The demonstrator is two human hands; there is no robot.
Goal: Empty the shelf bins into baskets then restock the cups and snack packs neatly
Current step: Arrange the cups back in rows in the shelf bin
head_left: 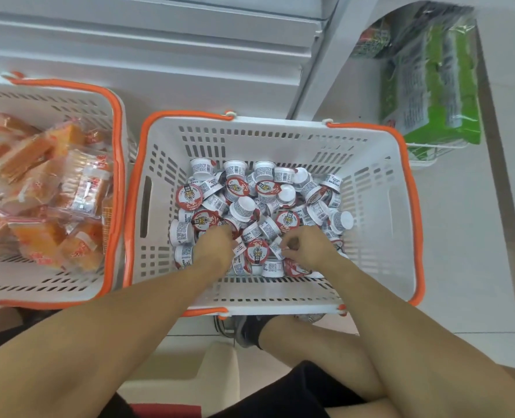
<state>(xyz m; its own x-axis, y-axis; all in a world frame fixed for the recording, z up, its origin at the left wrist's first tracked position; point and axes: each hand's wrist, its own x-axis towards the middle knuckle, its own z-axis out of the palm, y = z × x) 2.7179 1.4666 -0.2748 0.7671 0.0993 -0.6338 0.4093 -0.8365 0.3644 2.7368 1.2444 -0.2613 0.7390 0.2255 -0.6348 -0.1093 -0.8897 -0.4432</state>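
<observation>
Both hands are digging into the basket (371, 182), the left hand (215, 247) and right hand (306, 244) curling round cups (250, 203), risking spilling loose ones.

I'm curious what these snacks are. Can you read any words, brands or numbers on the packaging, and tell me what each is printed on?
Nothing can be read for certain.
Cups in the middle basket: red lids with a tiger-face picture and side labels, print too small.
Orange snack packs: red and white labels, blurred.
Green packs on the wire rack: white labels, blurred.
</observation>
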